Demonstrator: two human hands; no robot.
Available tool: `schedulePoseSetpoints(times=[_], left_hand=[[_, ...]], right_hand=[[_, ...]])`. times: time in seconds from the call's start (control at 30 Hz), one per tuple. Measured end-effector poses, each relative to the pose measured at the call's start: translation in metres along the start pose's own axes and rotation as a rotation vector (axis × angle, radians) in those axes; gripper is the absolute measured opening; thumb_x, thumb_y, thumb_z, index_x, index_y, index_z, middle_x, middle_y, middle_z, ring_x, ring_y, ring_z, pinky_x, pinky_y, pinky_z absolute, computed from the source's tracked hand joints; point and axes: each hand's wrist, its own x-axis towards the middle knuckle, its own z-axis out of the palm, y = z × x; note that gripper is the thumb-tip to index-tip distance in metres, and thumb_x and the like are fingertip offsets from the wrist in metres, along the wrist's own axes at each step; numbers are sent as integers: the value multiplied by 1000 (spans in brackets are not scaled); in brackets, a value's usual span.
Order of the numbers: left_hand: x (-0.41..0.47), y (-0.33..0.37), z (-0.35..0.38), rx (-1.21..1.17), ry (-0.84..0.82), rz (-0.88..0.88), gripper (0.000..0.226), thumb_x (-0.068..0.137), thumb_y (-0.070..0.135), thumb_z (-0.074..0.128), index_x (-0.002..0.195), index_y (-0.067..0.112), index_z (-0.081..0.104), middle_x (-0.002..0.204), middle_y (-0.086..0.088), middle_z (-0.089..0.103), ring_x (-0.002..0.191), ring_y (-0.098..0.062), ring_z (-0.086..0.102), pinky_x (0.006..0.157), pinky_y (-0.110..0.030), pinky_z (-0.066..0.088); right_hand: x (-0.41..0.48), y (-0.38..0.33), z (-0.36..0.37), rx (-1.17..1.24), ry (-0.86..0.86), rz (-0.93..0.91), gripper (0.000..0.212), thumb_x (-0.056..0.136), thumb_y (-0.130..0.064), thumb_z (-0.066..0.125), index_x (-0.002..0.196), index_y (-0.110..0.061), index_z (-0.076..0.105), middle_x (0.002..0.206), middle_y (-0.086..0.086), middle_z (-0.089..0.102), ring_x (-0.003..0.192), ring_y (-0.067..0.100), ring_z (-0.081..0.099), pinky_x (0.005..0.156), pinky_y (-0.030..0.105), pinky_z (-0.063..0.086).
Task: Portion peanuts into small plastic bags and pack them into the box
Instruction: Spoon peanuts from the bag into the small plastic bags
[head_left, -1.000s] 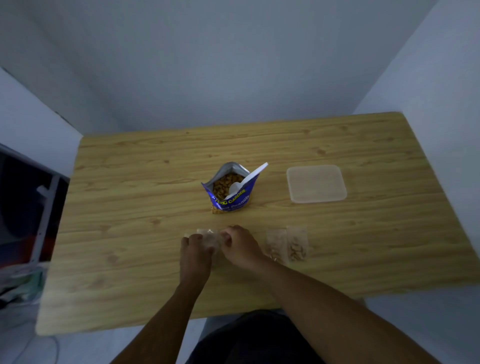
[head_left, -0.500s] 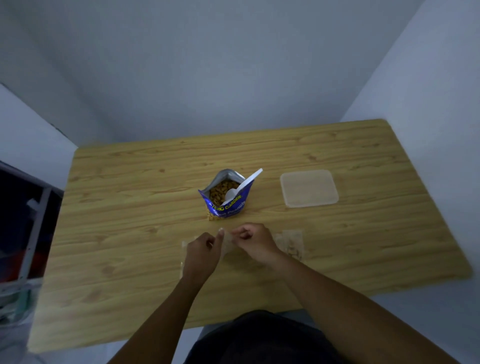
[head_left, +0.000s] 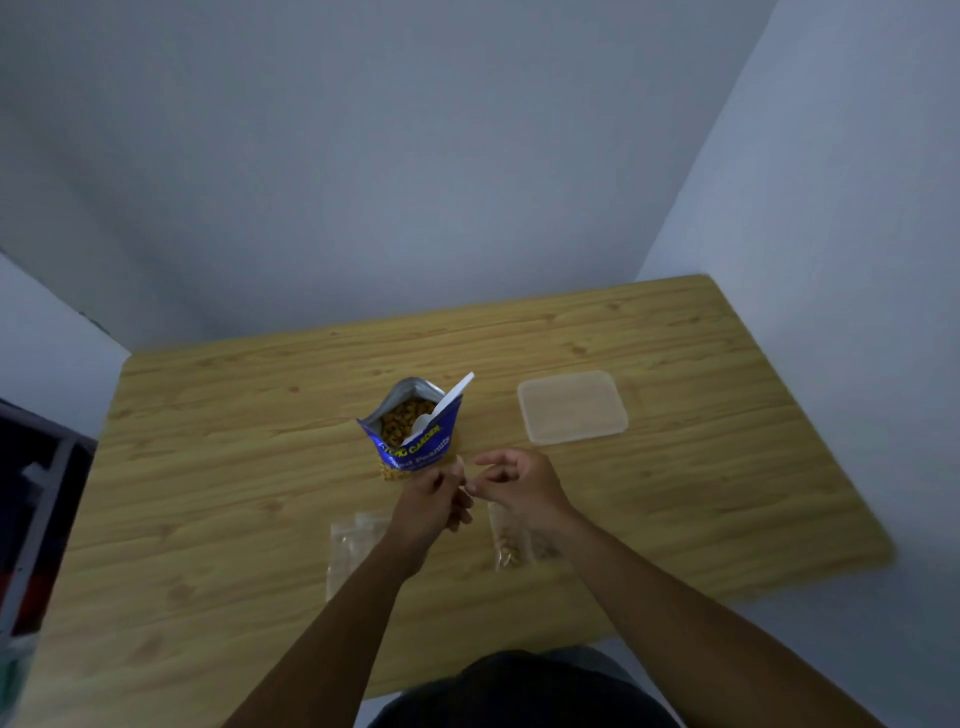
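Left hand (head_left: 431, 501), right hand (head_left: 514, 486): raised, fingers curled, tips meeting; I cannot tell if they pinch a bag.
Table (head_left: 208, 493).
Box (head_left: 571, 408): far right, unpacked.
Peanut pouch (head_left: 415, 447): open, upright.
Filled bag (head_left: 506, 545); flat bags (head_left: 353, 540).
Spoon (head_left: 447, 405): in pouch.
Step, I judge: opening a bag; next needs the spoon.
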Motion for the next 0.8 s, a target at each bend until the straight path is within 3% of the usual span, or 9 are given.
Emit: schedulePoseSetpoints(times=[0.07, 0.23, 0.43, 0.53, 0.63, 0.8], left_hand=[[-3, 3, 6, -36, -14, 6, 37, 98, 35, 55, 82, 3, 62, 71, -15, 62, 57, -21, 59, 48, -26, 42], [-5, 10, 14, -17, -34, 24, 30, 99, 30, 55, 84, 5, 59, 69, -14, 60, 55, -21, 58, 47, -26, 42], [-6, 16, 17, 91, 1, 122, 30, 100, 20, 54, 86, -5, 59, 66, -8, 63, 54, -20, 56, 48, -28, 41], [-4, 17, 15, 153, -3, 153, 21, 99, 9, 51, 84, -3, 60, 65, -8, 65, 54, -21, 57, 49, -30, 41], [-6, 20, 13, 209, -33, 184, 22, 99, 12, 52, 81, 4, 61, 67, -11, 66, 54, -20, 58, 49, -29, 42], [-12, 27, 12, 351, -26, 235, 23, 96, 11, 55, 75, 3, 59, 61, -9, 66, 48, -15, 57, 49, -22, 42]], right_hand=[[-3, -3, -5, 16, -7, 4, 37, 75, 1, 85, 108, -7, 72, 89, 18, 77, 71, 9, 71, 71, 21, 59], [-3, -6, -10, 21, 6, 26, 38, 73, -6, 88, 109, -9, 76, 85, 15, 75, 76, 15, 69, 81, 32, 59], [-6, -14, -14, 99, -27, 14, 6, 81, -16, 85, 86, -14, 82, 85, 15, 78, 80, 21, 72, 90, 43, 61], [-5, -17, -20, 28, -41, 28, 11, 80, -21, 86, 84, -12, 82, 81, 14, 78, 75, 22, 73, 88, 46, 62], [-6, -24, -26, -101, -62, -14, 18, 81, -24, 85, 86, -8, 82, 74, 11, 77, 66, 20, 72, 75, 39, 64], [-3, -34, -34, -344, 44, -96, 7, 78, -16, 79, 73, -10, 78, 63, 5, 75, 58, 20, 74, 66, 41, 65]])
